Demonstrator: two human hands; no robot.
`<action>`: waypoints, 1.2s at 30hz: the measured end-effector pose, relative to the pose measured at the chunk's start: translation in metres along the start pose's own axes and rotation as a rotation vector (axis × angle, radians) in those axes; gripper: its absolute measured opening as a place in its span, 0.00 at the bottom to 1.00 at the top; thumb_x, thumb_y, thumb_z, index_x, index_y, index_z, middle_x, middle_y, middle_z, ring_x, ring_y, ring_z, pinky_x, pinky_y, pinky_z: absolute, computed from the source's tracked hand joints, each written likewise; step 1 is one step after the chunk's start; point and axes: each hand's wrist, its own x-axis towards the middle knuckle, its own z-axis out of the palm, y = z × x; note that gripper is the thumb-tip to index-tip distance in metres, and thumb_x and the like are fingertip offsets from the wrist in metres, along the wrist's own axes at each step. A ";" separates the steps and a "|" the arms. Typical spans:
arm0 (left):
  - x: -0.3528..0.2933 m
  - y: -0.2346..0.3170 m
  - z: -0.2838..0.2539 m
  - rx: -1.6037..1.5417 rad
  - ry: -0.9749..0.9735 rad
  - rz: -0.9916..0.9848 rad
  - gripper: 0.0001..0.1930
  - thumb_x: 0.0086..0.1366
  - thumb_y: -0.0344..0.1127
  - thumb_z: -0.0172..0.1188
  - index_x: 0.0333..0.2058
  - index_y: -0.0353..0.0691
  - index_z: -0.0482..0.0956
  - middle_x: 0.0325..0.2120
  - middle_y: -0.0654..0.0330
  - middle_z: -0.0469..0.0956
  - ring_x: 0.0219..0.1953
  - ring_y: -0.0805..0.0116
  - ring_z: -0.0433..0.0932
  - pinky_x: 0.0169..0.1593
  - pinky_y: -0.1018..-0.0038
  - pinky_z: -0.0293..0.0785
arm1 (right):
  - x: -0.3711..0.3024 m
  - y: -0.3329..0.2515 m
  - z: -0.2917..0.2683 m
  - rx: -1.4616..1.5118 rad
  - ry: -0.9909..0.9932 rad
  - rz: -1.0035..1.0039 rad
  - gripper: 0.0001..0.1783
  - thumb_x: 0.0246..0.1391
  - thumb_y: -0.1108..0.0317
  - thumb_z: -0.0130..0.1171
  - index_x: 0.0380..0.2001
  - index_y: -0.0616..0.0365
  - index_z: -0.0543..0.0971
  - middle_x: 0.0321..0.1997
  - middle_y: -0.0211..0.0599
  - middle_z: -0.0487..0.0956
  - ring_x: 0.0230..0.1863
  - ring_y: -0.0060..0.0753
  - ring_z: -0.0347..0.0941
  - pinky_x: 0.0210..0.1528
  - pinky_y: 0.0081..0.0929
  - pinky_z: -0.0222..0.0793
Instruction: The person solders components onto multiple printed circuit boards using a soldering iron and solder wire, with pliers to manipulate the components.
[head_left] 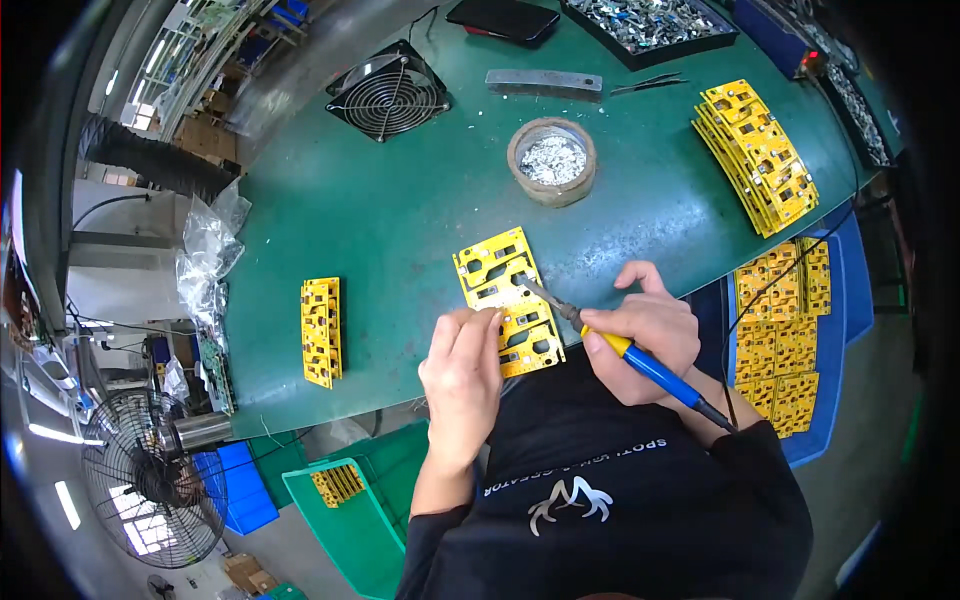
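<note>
My right hand (648, 335) is closed around the blue and yellow handle of a soldering iron (655, 370), its index finger raised. The iron's tip reaches the upper half of a yellow circuit board panel (497, 245) with dark cutouts, near the table's front edge. My left hand (460, 375) is pinched at the panel's left side, covering part of it; whether a thin wire is also between the fingertips, I cannot tell.
A round pot of silvery scraps (553, 160) stands beyond the panel. Yellow boards are stacked at right (755, 155) and left (322, 332). A small fan (390, 95), a metal bar (545, 83), tweezers (648, 83) and a black parts tray (650, 55) lie farther back. The iron's cable (775, 290) runs right.
</note>
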 end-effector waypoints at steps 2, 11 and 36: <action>0.000 0.002 0.004 0.020 0.008 0.006 0.07 0.67 0.23 0.66 0.43 0.34 0.84 0.37 0.54 0.79 0.30 0.54 0.82 0.32 0.63 0.80 | 0.000 0.000 0.003 0.003 0.000 -0.005 0.09 0.42 0.80 0.68 0.32 0.63 0.86 0.18 0.33 0.80 0.16 0.29 0.73 0.47 0.44 0.74; 0.001 0.012 0.014 0.065 -0.004 -0.058 0.06 0.66 0.24 0.67 0.42 0.33 0.85 0.39 0.54 0.79 0.28 0.60 0.82 0.30 0.66 0.78 | -0.003 0.002 0.007 -0.020 -0.030 0.022 0.11 0.40 0.77 0.72 0.32 0.59 0.87 0.20 0.31 0.81 0.18 0.31 0.76 0.46 0.41 0.76; 0.001 0.020 0.014 0.096 -0.024 -0.050 0.08 0.66 0.24 0.67 0.43 0.30 0.85 0.42 0.52 0.78 0.30 0.57 0.83 0.30 0.64 0.79 | -0.003 0.002 0.010 -0.033 -0.057 0.007 0.11 0.41 0.77 0.73 0.32 0.58 0.87 0.22 0.32 0.83 0.19 0.32 0.78 0.46 0.41 0.75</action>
